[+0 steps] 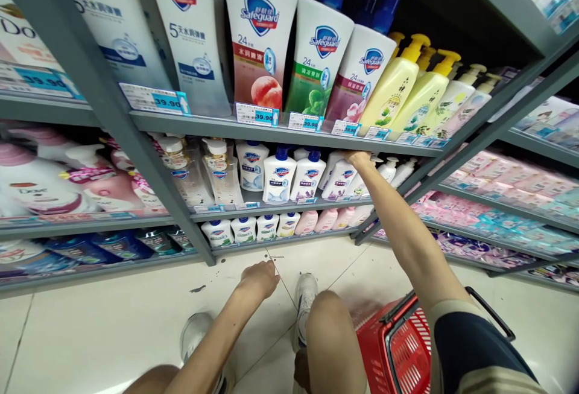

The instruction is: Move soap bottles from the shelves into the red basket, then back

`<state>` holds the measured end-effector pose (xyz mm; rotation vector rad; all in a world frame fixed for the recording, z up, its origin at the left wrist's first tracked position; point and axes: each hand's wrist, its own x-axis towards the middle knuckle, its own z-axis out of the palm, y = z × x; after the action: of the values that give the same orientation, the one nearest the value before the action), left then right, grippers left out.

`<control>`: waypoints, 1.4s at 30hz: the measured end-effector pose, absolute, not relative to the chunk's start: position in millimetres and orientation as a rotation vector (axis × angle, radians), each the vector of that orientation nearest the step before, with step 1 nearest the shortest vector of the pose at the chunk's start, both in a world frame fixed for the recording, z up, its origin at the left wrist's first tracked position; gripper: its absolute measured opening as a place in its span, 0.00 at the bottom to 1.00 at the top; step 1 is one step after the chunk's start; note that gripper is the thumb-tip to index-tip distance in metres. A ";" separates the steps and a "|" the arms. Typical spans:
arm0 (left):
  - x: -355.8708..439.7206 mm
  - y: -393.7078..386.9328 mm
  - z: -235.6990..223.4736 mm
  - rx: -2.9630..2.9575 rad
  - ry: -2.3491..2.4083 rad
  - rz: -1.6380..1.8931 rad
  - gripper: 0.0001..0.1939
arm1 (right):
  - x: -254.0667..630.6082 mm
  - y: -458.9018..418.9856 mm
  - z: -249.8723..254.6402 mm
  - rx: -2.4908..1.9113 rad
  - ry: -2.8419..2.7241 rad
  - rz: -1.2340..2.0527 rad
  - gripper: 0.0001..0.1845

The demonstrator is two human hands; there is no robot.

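Note:
My right hand (pixel 358 157) reaches into the lower shelf, just under the price-tag edge, near a white Safeguard bottle with purple flowers (pixel 339 181). Its fingers are hidden behind the shelf edge and the bottles, so whether it grips one does not show. Beside that stand a lavender-print bottle (pixel 308 178) and a blue-capped white bottle (pixel 279 178). My left hand (pixel 261 279) hangs over the floor in front of the shelves, fingers curled in, with nothing visible in it.
Large Safeguard bottles (pixel 257 38) and yellow pump bottles (pixel 391 83) line the shelf above. Small bottles (pixel 244 230) fill the bottom shelf. A red shopping basket (pixel 409 346) is on the tiled floor by my right leg. A grey upright post (pixel 149 140) divides the shelving.

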<state>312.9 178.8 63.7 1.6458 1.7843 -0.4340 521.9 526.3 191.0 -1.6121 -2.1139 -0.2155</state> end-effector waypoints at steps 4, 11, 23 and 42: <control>314.0 177.7 67.5 1.655 1.769 -0.445 0.26 | 514.5 490.1 181.1 -1.662 -2.084 -0.269 0.21; 312.9 173.2 70.6 1.667 1.777 -0.434 0.24 | 468.1 415.6 151.7 -1.397 -2.103 -0.095 0.29; 306.2 167.9 73.9 1.678 1.784 -0.434 0.24 | 465.4 443.8 160.7 -1.516 -2.158 0.087 0.17; 303.6 167.6 74.7 1.685 1.784 -0.416 0.24 | 484.3 456.2 170.3 -1.609 -2.205 0.065 0.21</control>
<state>303.6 167.6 74.7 1.6851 1.7838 -0.4165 484.3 456.2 170.3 -1.6086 -2.2053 0.0653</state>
